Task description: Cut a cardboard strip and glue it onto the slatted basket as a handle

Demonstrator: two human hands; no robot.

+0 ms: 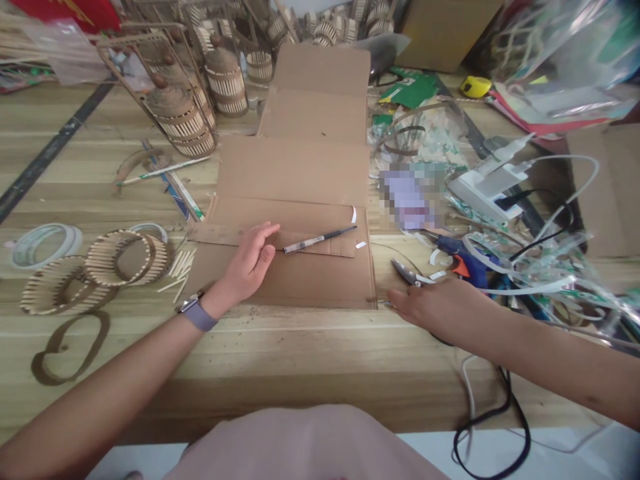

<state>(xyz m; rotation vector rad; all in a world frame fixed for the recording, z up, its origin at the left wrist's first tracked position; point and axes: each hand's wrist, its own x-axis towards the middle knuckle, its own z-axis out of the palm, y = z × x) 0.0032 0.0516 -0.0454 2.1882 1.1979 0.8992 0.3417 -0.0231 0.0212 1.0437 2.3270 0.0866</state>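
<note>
My left hand point(250, 260) is over the flattened cardboard point(310, 283), its fingers stretched out and the thumb slightly apart, holding nothing. Just right of its fingertips a black-and-clear pen point(320, 239) lies on a loose cardboard strip point(290, 241). Past the cardboard's right edge, my right hand point(430, 303) is palm down, closed over the handles of a pair of pliers point(407, 272). The metal jaws stick out beyond the hand toward the upper left, while most of the handles and some fingers are hidden beneath it. Small white scraps point(361, 245) lie near the pen.
Slatted wooden rings point(127, 257), tape rolls point(45, 245) and short sticks point(180, 267) lie at left. Slatted lanterns point(180, 113) stand behind. A blue glue gun point(460, 257), a power strip point(490, 190), tangled cables and plastic wrappings crowd the right. A yellow tape measure point(475, 87) lies farther back.
</note>
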